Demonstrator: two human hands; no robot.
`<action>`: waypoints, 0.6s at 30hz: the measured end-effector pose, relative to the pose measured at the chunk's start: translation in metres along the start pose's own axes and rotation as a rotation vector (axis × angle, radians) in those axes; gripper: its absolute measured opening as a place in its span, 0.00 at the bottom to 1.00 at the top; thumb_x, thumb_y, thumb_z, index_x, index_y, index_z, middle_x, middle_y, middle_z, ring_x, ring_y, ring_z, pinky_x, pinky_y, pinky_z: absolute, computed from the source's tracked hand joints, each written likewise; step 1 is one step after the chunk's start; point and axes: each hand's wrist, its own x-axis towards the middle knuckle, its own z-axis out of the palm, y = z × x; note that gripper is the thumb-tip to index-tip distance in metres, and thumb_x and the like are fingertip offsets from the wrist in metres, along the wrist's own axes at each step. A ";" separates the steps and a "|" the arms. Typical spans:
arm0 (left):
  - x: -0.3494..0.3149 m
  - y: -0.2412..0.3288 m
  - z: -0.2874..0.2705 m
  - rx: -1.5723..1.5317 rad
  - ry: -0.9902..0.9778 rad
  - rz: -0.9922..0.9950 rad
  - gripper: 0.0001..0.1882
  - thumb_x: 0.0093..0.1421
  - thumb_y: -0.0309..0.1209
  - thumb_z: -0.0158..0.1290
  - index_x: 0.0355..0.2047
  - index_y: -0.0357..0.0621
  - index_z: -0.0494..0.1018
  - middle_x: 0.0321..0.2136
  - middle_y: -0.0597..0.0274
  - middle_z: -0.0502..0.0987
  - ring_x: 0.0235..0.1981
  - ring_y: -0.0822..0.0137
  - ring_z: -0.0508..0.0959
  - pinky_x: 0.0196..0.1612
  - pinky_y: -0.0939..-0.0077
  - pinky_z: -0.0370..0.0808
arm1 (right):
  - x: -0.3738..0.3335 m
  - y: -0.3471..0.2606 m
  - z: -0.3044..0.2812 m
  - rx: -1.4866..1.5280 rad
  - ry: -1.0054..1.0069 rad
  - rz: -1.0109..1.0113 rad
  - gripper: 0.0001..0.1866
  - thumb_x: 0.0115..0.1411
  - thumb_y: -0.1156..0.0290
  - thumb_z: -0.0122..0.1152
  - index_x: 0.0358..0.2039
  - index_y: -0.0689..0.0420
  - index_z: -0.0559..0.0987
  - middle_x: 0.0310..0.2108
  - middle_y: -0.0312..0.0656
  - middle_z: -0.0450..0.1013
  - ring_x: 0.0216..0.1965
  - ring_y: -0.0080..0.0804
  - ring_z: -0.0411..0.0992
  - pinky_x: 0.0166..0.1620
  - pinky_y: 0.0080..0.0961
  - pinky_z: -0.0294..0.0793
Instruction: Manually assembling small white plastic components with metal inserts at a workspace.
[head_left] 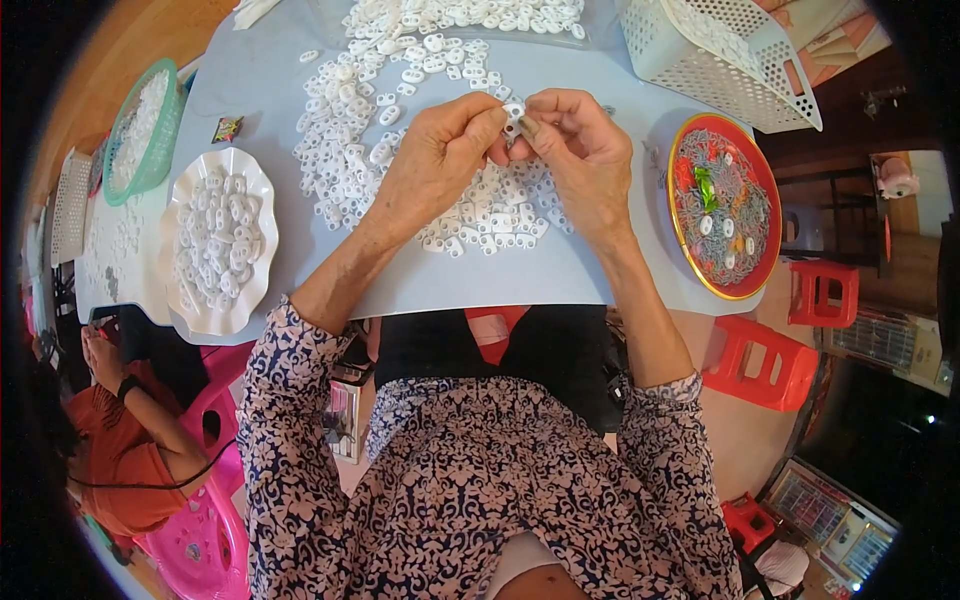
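A small white plastic piece with dark holes (513, 112) is pinched between both my hands above the table. My left hand (447, 150) grips it from the left with thumb and forefinger. From the right, the thumb and fingers of my right hand (588, 150) close on the same piece. Beneath and around my hands spreads a heap of similar white plastic pieces (335, 135), partly hidden by them. To the right stands a red, gold-rimmed tray (683, 225) holding many small grey parts, a few white pieces and a green wrapper.
A white scalloped dish (264, 228) of white pieces stands left. Behind it are a small wrapped packet (227, 129) and a green basket (172, 140). A white perforated basket (700, 80) is at the back right. Red stools (765, 362) stand right; a seated person (130, 440) is left.
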 end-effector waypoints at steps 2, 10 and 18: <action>0.000 -0.001 0.000 -0.040 0.022 -0.017 0.13 0.64 0.33 0.42 0.30 0.38 0.72 0.18 0.69 0.71 0.21 0.79 0.65 0.25 0.82 0.63 | 0.000 0.000 -0.001 0.007 -0.004 0.003 0.08 0.58 0.82 0.53 0.39 0.66 0.72 0.31 0.41 0.74 0.28 0.22 0.74 0.33 0.17 0.76; 0.002 0.001 0.000 0.002 0.016 0.008 0.13 0.64 0.34 0.43 0.31 0.37 0.72 0.18 0.68 0.71 0.21 0.79 0.64 0.24 0.82 0.62 | 0.000 0.001 -0.003 -0.039 0.011 -0.013 0.10 0.58 0.82 0.54 0.41 0.65 0.72 0.31 0.40 0.74 0.29 0.21 0.74 0.34 0.17 0.75; 0.004 0.002 -0.005 0.104 -0.055 0.000 0.13 0.64 0.34 0.43 0.31 0.37 0.72 0.18 0.67 0.71 0.21 0.78 0.65 0.25 0.82 0.62 | -0.001 0.002 -0.002 -0.042 0.041 -0.015 0.09 0.58 0.81 0.55 0.40 0.65 0.72 0.31 0.40 0.73 0.29 0.21 0.74 0.34 0.17 0.75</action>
